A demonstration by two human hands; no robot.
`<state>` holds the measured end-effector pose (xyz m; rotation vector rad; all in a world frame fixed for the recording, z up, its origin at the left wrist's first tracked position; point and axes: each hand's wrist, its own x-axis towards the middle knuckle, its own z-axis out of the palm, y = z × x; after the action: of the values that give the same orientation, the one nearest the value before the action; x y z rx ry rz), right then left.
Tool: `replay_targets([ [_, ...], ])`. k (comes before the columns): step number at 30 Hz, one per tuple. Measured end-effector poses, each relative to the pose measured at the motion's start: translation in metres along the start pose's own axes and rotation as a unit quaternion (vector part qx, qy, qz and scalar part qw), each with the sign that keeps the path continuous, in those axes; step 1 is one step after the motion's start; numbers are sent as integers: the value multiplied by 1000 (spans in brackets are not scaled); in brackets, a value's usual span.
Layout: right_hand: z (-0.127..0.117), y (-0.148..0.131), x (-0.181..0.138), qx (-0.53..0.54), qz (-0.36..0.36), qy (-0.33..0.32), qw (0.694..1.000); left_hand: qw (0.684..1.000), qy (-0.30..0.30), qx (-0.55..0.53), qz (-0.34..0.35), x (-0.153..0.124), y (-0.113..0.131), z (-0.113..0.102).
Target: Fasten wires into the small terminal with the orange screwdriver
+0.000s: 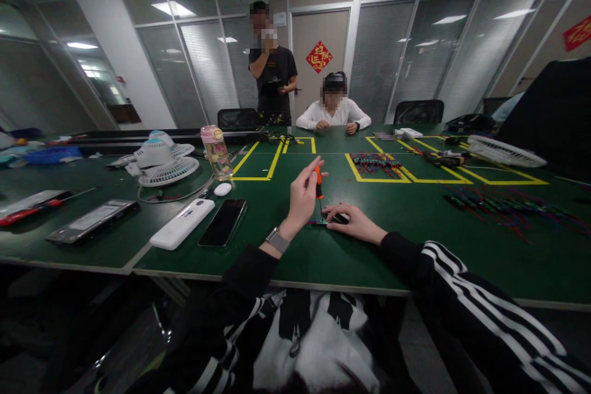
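Observation:
My left hand (pixel 303 194) is closed around the orange handle of a screwdriver (pixel 318 181), which stands upright with its shaft pointing down. The tip meets a small green circuit board (pixel 318 222) with thin wires, lying on the green table. From the right, my right hand (pixel 353 221) rests low on the table, its fingers on the edge of the board. A small black object (pixel 340 218) shows partly beneath those fingers; I cannot make out its kind.
Left of my hands lie a black phone (pixel 223 223), a white power bank (pixel 183 224) and a hard drive (pixel 92 221). A water bottle (pixel 217 152) and white fan (pixel 166 163) stand behind. Wired boards (pixel 376 164) lie right. Two people are across the table (pixel 277 265).

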<state>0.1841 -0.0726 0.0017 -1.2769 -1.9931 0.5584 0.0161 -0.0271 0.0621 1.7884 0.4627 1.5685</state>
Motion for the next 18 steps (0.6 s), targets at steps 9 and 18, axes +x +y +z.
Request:
replay_targets([
  [9,1,2,0,-1,-6,3,1000,994,52,91,34,1,4,-2],
  [18,0,2,0,-8,-9,-2,1000,989,60,131,42,0,6,-2],
])
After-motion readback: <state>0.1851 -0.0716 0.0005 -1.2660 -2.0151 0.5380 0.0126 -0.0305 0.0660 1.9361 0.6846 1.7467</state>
